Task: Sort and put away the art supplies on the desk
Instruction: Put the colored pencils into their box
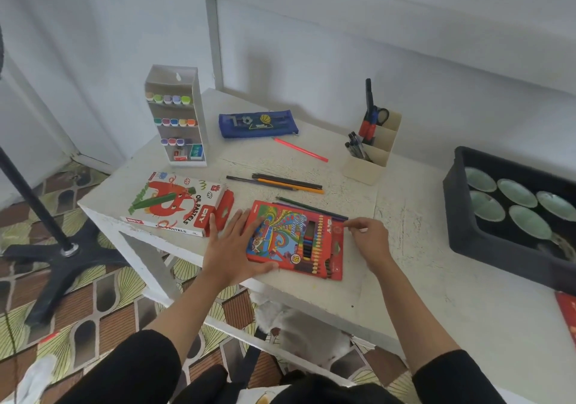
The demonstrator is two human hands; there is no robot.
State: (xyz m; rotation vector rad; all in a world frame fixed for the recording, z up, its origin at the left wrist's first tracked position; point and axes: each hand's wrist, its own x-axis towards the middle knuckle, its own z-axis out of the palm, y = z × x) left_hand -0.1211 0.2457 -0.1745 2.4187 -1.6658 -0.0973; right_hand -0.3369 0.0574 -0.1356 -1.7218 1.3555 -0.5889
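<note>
The flat red cardboard box of colour pencils [299, 247] lies near the front edge of the white painted desk [405, 279], right in front of you. Your left hand [232, 247] rests flat on its left side with the fingers straight and spread, steadying it. Your right hand [369, 238] has thumb and forefinger curled together at the box's far right corner, pinching what looks like the end of a dark purple pencil [311, 209] that lies along the far edge. Judging by this, you are early in the job: one pencil is going home while a green pencil [294, 202], a bunch of dark and orange pencils [280, 182] and a pink pencil [300, 149] lie loose behind the box. To the left, the white and red oil pastel box [174, 204] has its flap open and a green pastel stick [156, 201] on top. Further back, the tall white marker rack [201, 116] has gaps in its lowest marker row, the blue mesh pencil case [258, 124] lies closed, and the beige divided pen holder [361, 169] already has scissors and pens. You cannot see whether the pencil box has free slots at its open end, your right hand covers that corner, and a red item [568, 313] is cut off at the right edge.
</note>
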